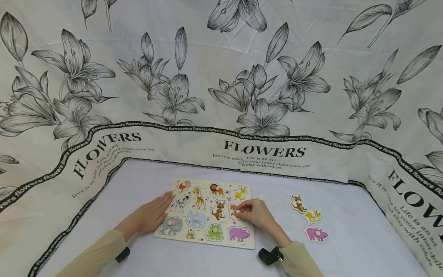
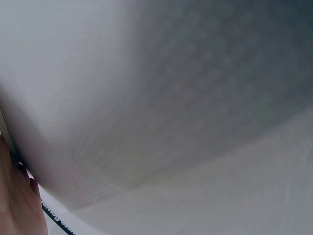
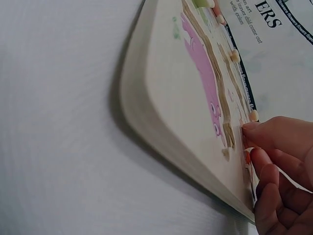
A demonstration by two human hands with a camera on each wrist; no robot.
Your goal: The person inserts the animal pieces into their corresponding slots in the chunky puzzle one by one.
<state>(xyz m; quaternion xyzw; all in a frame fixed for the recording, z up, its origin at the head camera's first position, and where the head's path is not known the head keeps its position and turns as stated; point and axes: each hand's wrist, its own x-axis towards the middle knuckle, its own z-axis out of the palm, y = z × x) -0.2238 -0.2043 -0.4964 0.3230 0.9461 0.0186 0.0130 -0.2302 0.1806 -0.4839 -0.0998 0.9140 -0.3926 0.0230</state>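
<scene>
A wooden knob puzzle board (image 1: 204, 241) with animal pictures lies flat on the white cloth. My left hand (image 1: 149, 214) rests along its left edge, fingers nearly straight; in the left wrist view only part of this hand (image 2: 22, 203) shows at the lower left. At the board's right side my right hand (image 1: 259, 214) pinches a small orange animal puzzle piece (image 1: 233, 211) between thumb and fingers, over its spot. The right wrist view shows the right hand's fingers (image 3: 276, 134) low against the board's surface, partly hiding the piece.
Right of the board lie a kangaroo piece (image 1: 297, 204), a yellow horned animal piece (image 1: 313, 216) and a purple hippo piece (image 1: 316, 234). Knobbed pieces such as the frog (image 1: 214, 233) and elephant (image 1: 171, 226) sit in the board. Flower-printed cloth (image 1: 194, 146) rises behind.
</scene>
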